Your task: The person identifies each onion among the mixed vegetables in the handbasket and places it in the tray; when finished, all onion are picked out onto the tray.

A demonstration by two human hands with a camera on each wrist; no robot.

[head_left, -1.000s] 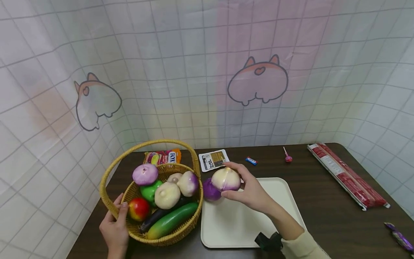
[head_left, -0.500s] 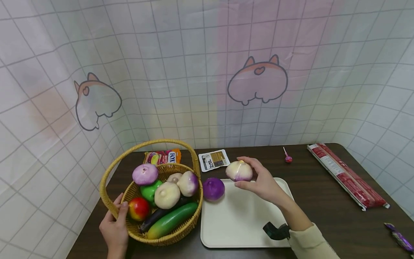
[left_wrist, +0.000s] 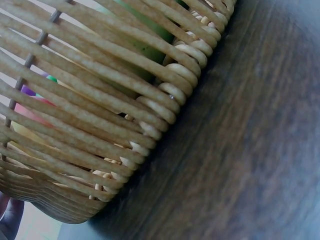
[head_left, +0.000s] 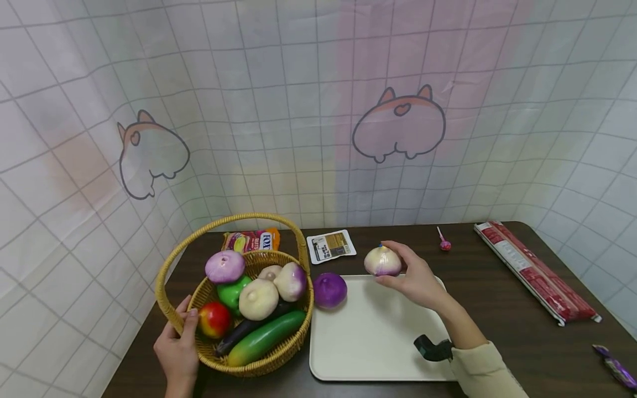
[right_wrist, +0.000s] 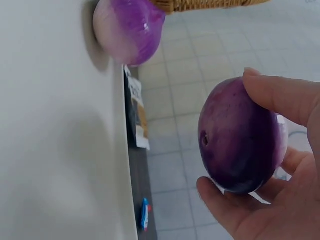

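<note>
My right hand holds a white-and-purple turnip between thumb and fingers, above the tray's back part. In the right wrist view the held turnip shows a dark purple side with a small hole. Another purple turnip sits at the back left corner of the white tray. My left hand grips the wicker basket at its left rim, by the handle's foot. In the basket are a purple onion, pale turnips, a green pepper, a red-yellow fruit, an eggplant and a green cucumber-like vegetable.
Behind the basket lies an orange-red snack packet; right of it is a flat white packet. A lollipop, a long red package and a purple-wrapped candy lie to the right. A small blue candy lies behind the tray.
My right hand has carried the turnip rightward, away from the basket, uncovering the purple turnip on the tray. The blue candy is now mostly hidden in the head view. My left hand stays on the basket.
</note>
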